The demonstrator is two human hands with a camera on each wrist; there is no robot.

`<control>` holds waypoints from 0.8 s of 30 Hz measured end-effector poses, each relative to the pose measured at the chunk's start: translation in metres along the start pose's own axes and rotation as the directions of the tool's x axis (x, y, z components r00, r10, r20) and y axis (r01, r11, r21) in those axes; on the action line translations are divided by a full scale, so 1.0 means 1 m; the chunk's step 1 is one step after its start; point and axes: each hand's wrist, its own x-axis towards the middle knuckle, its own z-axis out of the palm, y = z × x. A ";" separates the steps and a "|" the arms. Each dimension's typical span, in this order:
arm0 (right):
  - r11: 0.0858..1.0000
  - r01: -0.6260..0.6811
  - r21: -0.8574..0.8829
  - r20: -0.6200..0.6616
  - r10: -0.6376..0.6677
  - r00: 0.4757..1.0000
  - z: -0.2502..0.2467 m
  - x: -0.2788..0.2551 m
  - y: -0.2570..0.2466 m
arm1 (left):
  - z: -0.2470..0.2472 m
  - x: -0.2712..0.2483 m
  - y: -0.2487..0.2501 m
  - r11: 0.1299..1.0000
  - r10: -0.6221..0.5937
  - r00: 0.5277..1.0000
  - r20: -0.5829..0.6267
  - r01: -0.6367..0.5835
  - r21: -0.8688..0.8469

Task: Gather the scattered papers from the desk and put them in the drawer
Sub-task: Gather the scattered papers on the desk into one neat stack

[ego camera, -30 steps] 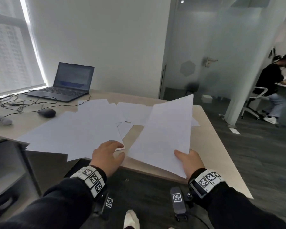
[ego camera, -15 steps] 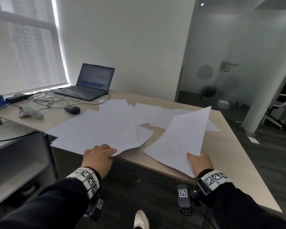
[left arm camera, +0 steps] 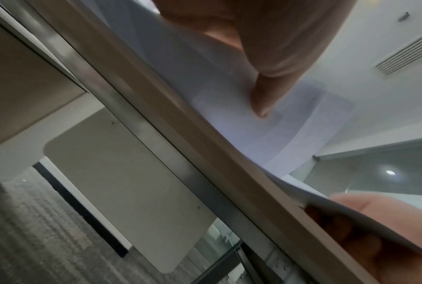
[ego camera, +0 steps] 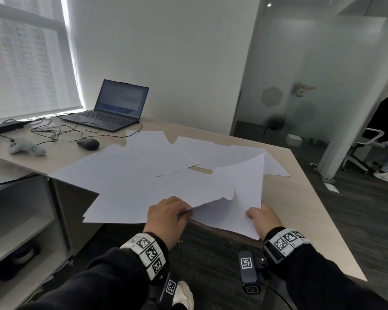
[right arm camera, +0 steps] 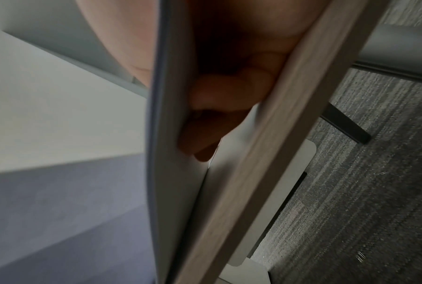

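Both hands [ego camera: 213, 218] pinch sheets [ego camera: 238, 193] at desk [ego camera: 300, 198] edge.

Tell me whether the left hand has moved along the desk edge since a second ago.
Yes. The left hand has moved right along the desk edge, closer to the right hand.

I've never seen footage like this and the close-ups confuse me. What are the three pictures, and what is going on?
No machine: a person wears one camera on the head and one on each wrist. The head view looks down at a desk strewn with white papers, with a laptop, a mouse and cables behind. The right hand holds a lifted sheet; the left hand pinches a sheet's corner at the desk edge. The wrist views look up from beneath: fingers, paper, desk edge.
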 end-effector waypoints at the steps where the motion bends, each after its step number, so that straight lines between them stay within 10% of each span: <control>1: 1.000 0.002 0.008 0.002 -0.002 1.000 -0.001 0.000 0.000 | 0.006 0.000 0.007 1.000 0.017 1.000 0.024 -0.017 -0.005; 13: 0.994 -0.007 0.111 0.107 -0.005 0.994 -0.003 0.007 0.003 | 0.026 -0.010 0.016 0.991 0.135 0.960 0.246 -0.137 -0.008; 24: 0.988 -0.047 0.150 0.124 0.028 0.992 -0.006 0.012 0.006 | -0.047 -0.008 -0.054 0.833 -0.337 0.909 0.246 0.165 0.528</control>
